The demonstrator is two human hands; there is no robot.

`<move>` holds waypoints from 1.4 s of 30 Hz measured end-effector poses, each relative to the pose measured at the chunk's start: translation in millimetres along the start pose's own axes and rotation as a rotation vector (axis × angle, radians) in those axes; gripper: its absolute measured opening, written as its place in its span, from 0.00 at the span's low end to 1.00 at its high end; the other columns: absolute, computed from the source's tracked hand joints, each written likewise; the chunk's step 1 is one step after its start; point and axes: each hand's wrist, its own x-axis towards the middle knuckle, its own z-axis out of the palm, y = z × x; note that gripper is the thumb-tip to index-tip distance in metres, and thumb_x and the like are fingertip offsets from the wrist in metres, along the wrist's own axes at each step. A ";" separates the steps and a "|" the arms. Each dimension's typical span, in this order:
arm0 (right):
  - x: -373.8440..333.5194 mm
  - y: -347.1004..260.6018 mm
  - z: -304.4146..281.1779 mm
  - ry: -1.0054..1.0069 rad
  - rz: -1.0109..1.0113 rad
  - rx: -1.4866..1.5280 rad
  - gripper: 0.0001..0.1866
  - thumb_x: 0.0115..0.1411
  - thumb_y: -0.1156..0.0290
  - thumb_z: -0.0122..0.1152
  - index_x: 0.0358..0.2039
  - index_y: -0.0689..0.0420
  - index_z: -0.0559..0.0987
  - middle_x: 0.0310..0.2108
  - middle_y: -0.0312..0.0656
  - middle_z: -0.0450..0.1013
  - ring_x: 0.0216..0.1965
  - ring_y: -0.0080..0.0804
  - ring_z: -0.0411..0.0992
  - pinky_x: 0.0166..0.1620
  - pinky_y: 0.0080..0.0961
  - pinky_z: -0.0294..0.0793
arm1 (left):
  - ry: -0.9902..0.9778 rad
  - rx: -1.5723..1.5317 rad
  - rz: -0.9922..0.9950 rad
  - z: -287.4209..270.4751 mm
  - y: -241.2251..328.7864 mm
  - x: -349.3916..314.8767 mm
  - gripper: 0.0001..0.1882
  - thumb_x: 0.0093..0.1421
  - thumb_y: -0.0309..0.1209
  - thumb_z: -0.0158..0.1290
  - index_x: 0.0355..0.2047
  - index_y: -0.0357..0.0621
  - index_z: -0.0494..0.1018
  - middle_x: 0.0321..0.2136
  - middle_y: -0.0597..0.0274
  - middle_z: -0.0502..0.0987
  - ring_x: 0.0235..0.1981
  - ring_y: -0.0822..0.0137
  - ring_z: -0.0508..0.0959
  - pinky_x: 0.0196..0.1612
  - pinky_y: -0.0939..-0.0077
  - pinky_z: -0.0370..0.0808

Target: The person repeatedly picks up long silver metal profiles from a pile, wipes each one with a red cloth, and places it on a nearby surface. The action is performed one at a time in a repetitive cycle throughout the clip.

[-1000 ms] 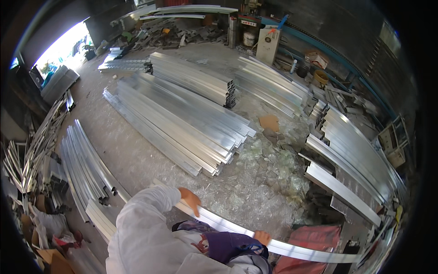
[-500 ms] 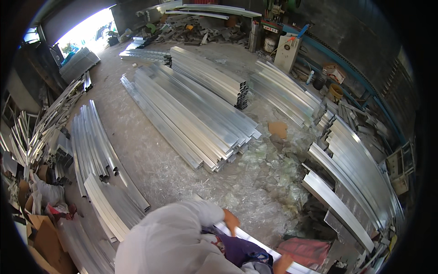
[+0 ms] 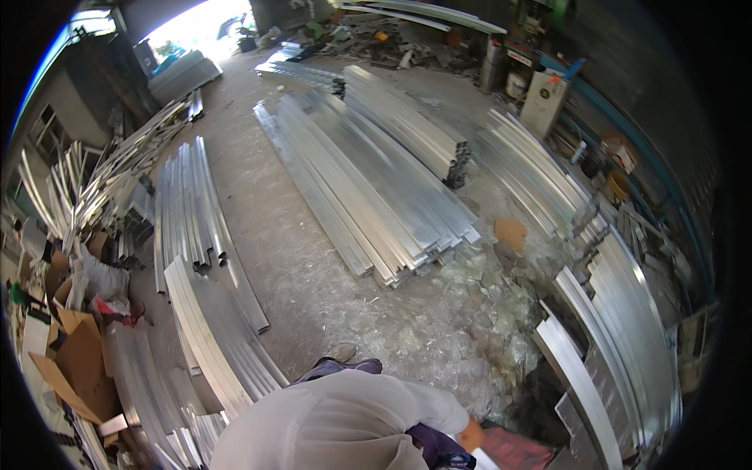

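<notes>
My left arm, in a light grey sleeve, reaches from the lower edge toward the right. Only part of my left hand [image 3: 472,434] shows beyond the cuff, closed on a pale silver aluminium profile [image 3: 486,460] that runs out of the picture at the bottom. The fingertips are hidden. A red sheet or bag [image 3: 517,450] lies just right of that hand. My right hand is out of sight. Past my sleeve a shoe [image 3: 342,352] and dark purple trousers [image 3: 364,366] show, and more purple cloth [image 3: 442,450] is visible beside the hand.
A large stack of aluminium profiles [image 3: 352,188] lies ahead on the floor. More profiles stand in rows at left [image 3: 192,207] and right [image 3: 627,313]. Crumpled clear plastic film [image 3: 486,313] spreads right of centre. Cardboard boxes [image 3: 82,364] sit at the lower left.
The view has shifted, so the stacks appear farther right. My left hand has moved right and down along with my arm. My right hand, earlier on the profile, has left the picture.
</notes>
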 end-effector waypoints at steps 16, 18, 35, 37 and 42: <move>91.9 -557.0 -234.1 0.453 -0.992 0.253 0.27 0.48 0.57 0.58 0.47 0.58 0.71 0.46 0.54 0.69 0.54 0.54 0.64 0.61 0.50 0.58 | -0.201 0.139 -0.786 -103.3 -43.2 -448.3 0.41 0.48 0.61 0.58 0.51 0.38 0.74 0.53 0.46 0.74 0.52 0.47 0.74 0.54 0.56 0.70; 85.3 -578.2 -246.3 0.449 -1.026 0.265 0.27 0.48 0.56 0.57 0.47 0.58 0.71 0.46 0.54 0.69 0.54 0.55 0.64 0.61 0.51 0.57 | -0.244 0.139 -0.841 -110.9 -32.4 -490.9 0.43 0.49 0.62 0.57 0.53 0.38 0.73 0.54 0.46 0.72 0.55 0.47 0.72 0.56 0.57 0.69; -41.7 -253.2 -7.0 0.093 -0.391 0.034 0.29 0.48 0.52 0.57 0.48 0.54 0.72 0.46 0.53 0.68 0.54 0.56 0.62 0.63 0.56 0.52 | -0.175 -0.140 -0.687 -45.5 -41.8 -297.4 0.41 0.46 0.59 0.61 0.45 0.31 0.77 0.50 0.43 0.75 0.51 0.48 0.75 0.52 0.55 0.70; -42.2 -186.3 2.0 0.167 -0.268 0.199 0.29 0.44 0.58 0.58 0.47 0.58 0.71 0.45 0.55 0.68 0.50 0.57 0.65 0.60 0.53 0.58 | -0.105 -0.098 -0.569 -0.3 -67.1 -208.3 0.44 0.40 0.63 0.63 0.42 0.31 0.78 0.45 0.39 0.77 0.46 0.45 0.78 0.48 0.55 0.73; -35.8 -37.4 3.6 0.256 -0.145 0.339 0.21 0.48 0.77 0.50 0.45 0.64 0.71 0.47 0.57 0.66 0.55 0.58 0.62 0.65 0.49 0.55 | -0.128 -0.160 -0.381 -10.8 28.3 -71.8 0.45 0.40 0.64 0.61 0.41 0.29 0.77 0.40 0.40 0.78 0.38 0.45 0.79 0.42 0.56 0.75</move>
